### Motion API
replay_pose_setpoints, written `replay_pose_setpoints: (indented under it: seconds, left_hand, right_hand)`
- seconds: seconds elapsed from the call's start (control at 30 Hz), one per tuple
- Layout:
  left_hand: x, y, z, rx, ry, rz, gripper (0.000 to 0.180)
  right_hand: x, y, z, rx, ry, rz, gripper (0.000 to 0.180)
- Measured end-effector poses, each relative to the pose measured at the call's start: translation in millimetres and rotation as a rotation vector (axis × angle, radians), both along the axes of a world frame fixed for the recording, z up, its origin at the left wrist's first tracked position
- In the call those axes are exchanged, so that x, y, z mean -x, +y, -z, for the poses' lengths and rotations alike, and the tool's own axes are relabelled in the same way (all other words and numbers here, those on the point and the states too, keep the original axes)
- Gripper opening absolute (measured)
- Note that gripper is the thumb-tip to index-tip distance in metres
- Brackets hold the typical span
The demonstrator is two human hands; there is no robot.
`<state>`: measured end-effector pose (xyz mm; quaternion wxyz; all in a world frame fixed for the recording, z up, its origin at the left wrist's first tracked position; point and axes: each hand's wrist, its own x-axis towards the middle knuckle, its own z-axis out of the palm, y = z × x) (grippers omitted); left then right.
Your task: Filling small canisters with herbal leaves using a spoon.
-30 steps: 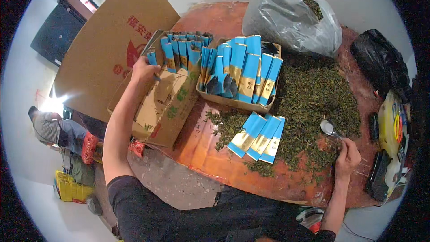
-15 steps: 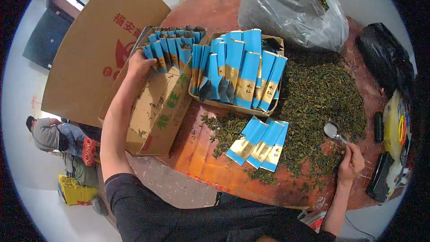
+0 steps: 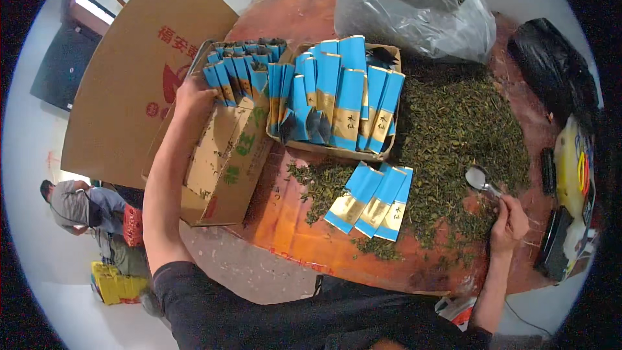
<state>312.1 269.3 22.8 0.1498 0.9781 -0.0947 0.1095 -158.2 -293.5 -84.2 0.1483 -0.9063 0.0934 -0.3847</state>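
My left hand (image 3: pixel 194 98) is at the left side of the long brown cardboard carton (image 3: pixel 219 159), fingers bent inward and only partly closed. Their tips reach the near row of the upright blue paper packets with gold lower ends (image 3: pixel 225 84), at its leftmost one, so those packets lie just to the right of my hand and slightly beyond it. My fingers hide the contact, so I can't tell whether I grip that packet or merely touch it.

My right hand (image 3: pixel 509 222), well apart on the other side, is closed around the handle of a shiny metal spoon (image 3: pixel 477 178). The spoon's bowl points up and to the left, away from my fingers, over the edge of the broad heap of dark green dried leaves (image 3: pixel 463 133) on the reddish-brown desk (image 3: pixel 291 223).

Between my hands stands a shallow brown cardboard box (image 3: pixel 340 150), packed with more blue-and-gold packets (image 3: pixel 350 94) leaning at various angles. Nearer to me, three flat blue-and-gold packets (image 3: pixel 372 204) lie fanned and overlapping, left of the spoon. Beyond the heap sits a translucent plastic bag (image 3: pixel 414 23), and a crumpled black plastic bag (image 3: pixel 554 61) lies to its right.
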Motion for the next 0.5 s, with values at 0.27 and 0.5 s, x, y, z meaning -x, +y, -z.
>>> replay_pose_setpoints:
  seconds: [0.27, 0.5]
  left_hand:
    - [149.9, -85.8, -88.8, 0.557, -0.169, 0.321, 0.029]
    - [323.1, -134.4, -130.3, 0.612, -0.95, 1.068, 0.02]
  right_hand:
    - [2.7, 4.0, -4.7, -0.03, 0.042, 0.023, 0.013]
    - [-11.0, 7.8, -10.4, -0.081, -0.065, -0.01, 0.012]
